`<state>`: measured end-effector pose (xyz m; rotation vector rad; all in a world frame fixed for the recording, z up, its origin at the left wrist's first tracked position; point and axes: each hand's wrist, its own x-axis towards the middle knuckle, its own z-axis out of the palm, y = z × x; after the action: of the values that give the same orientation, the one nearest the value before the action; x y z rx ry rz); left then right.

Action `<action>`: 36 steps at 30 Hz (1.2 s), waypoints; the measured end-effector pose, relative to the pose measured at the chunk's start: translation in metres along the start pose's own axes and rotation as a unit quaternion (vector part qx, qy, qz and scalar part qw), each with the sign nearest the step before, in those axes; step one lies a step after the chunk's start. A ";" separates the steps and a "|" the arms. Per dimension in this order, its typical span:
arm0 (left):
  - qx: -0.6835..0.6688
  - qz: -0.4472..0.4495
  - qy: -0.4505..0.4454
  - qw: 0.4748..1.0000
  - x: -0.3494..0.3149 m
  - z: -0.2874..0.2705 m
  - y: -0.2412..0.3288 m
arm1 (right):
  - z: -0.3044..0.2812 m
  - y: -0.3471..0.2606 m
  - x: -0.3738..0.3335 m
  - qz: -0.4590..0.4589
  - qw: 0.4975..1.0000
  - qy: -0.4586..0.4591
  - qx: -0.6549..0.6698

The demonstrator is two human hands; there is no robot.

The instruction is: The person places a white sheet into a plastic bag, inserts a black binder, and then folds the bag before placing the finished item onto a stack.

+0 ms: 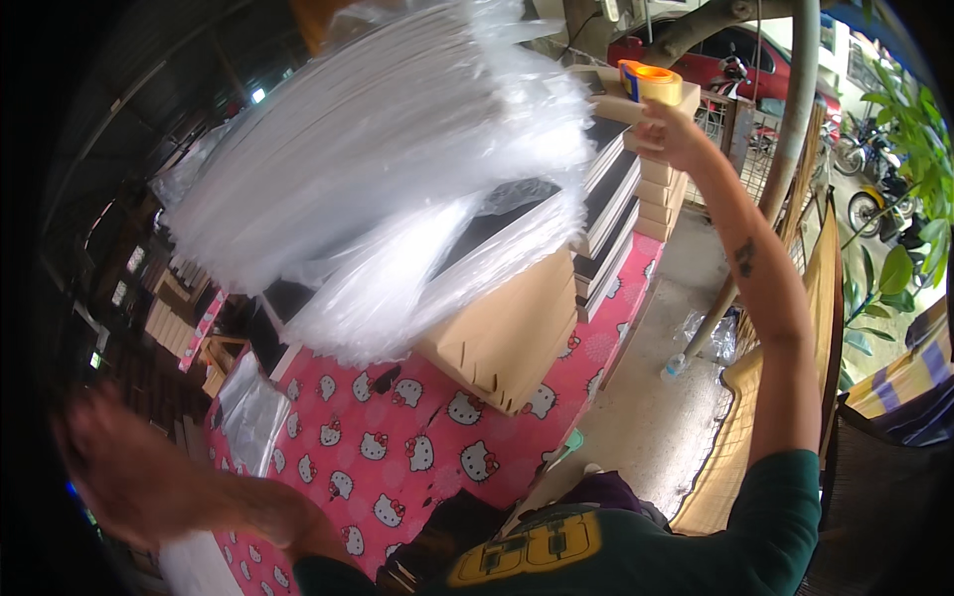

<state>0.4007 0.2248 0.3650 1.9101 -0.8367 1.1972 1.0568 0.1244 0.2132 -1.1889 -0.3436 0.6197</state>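
My left hand [111,462] is raised at the left, blurred by motion, and its fingers do not show clearly. At the upper right my right hand [671,134] reaches out with fingers apart and slightly bent, holding nothing that I can see. Just beyond it a roll of yellow tape [652,83] lies on a pile of brown boxes [656,189]. Beside that hand stand stacked black-topped flat boxes [608,194] with pale sides. A thick heap of clear plastic sheets or bags [388,129] leans over a brown stack [512,328] in the middle.
A pink table cover with cat faces [417,452] lies beneath the stacks. More plastic [250,407] rests at its left edge. On the right are a grey pole [795,109], a clear bottle [674,368] on the concrete floor, a fence, plants and parked vehicles.
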 end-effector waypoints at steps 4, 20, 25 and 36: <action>0.072 -0.096 0.028 0.992 -0.053 0.168 -0.071 | 0.002 0.039 0.046 0.037 0.997 0.069 -0.019; 0.260 -0.457 0.227 0.820 -0.057 0.387 -0.364 | -0.038 0.046 0.104 0.031 0.989 -0.127 -0.067; 0.329 -0.464 0.233 0.789 -0.067 0.394 -0.391 | -0.072 0.044 0.129 -0.158 0.922 -0.256 -0.243; 0.420 -0.441 0.231 0.759 -0.063 0.401 -0.407 | -0.062 0.068 0.135 -0.163 0.905 -0.216 -0.328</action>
<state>0.8923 0.1142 0.0886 2.0502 0.9813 1.3694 1.1790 0.1762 0.1182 -1.5778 -1.1759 0.4755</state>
